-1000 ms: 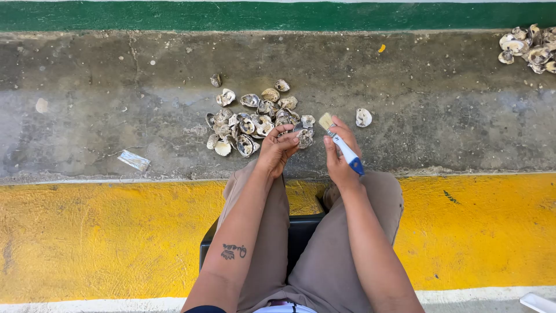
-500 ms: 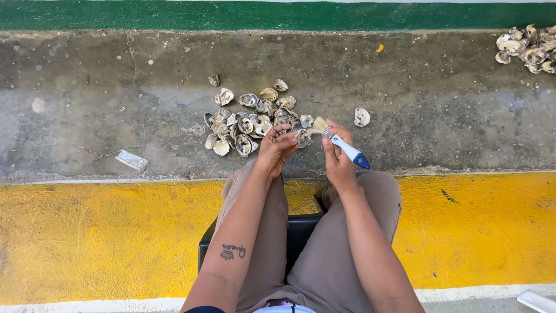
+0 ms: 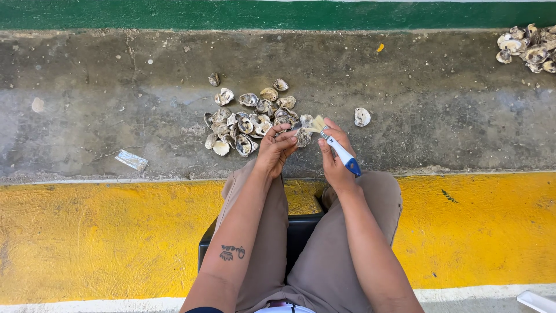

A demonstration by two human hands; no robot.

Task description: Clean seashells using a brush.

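Shell [image 3: 302, 137] sits in the left hand [image 3: 277, 149], fingers curled tight around it, held just above the near edge of a heap of shells [image 3: 250, 119] on the concrete floor [image 3: 116, 104]. I see the right hand [image 3: 335, 156] closed around a small brush [image 3: 335, 145] with a white and blue handle, its pale bristles touching the held shell. One lone shell [image 3: 362, 116] lies on the floor just right of the brush. A second heap [image 3: 530, 49] lies well apart at the far right. The person sits on a black stool [image 3: 301, 232], knees apart, over a yellow painted strip [image 3: 87, 237]. A green painted band [image 3: 174, 14] runs along the far side.
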